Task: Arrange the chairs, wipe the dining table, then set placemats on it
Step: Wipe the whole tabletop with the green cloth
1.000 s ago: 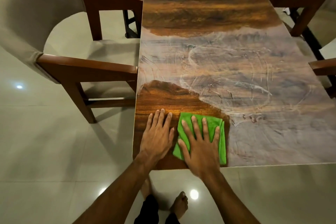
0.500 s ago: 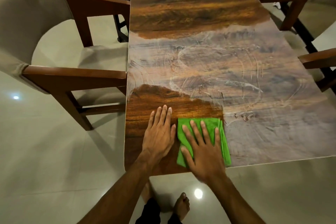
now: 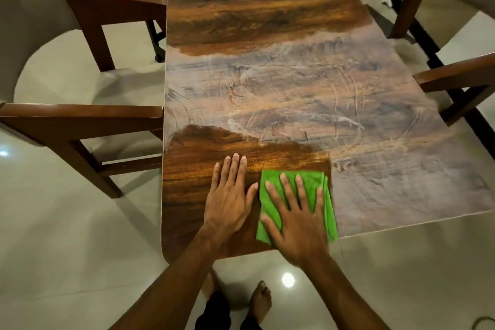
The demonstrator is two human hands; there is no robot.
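**Inspector:** Head view. Hands?

**Assessor:** Both open and flat. The right hand [image 3: 297,217] presses the folded green cloth [image 3: 310,181] onto the bench [image 3: 267,16] at six o'clock, by the near edge. The left hand [image 3: 227,201] rests on bare wood just beside it, at seven o'clock.

**Inspector:** Surface?

**Assessor:** A hazy film [image 3: 321,94] with swirl marks covers the middle and runs to four o'clock. Dark clean wood shows at twelve and around the hands. Chairs sit at nine [image 3: 80,115] and three o'clock [image 3: 455,75]. No placemats are in view.

**Inspector:** Risks?

**Assessor:** In my judgement there are three. The cloth's near corner sits at the edge, so a stroke toward six could drag it off. Uneven palm pressure could leave streaks in the film. The left palm may print the wiped patch.
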